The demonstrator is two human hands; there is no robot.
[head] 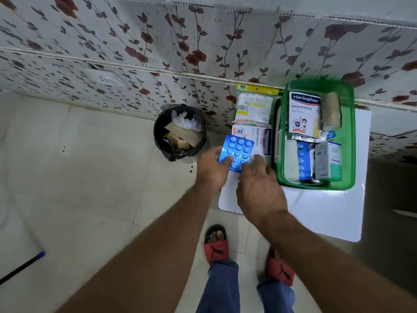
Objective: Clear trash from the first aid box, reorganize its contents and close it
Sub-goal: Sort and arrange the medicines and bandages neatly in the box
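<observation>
The green first aid box (316,181) is set open on a white table (327,213) against the flowered wall. Inside it, a Hansaplast carton (303,114), a bandage roll (331,111), a blue tablet strip (303,161) and a small medicine carton (328,160) are packed side by side. Just left of the box, a pack of cotton buds (253,107) and a second Hansaplast carton (255,137) are laid on the table. A blue blister pack (237,150) is gripped at its lower edge by the left hand (212,168), above the table's left edge. The right hand (259,188) is held open, fingers spread, touching the pack's lower right corner. A black bin (179,134) holding paper and plastic scraps is placed on the floor, left of the table.
</observation>
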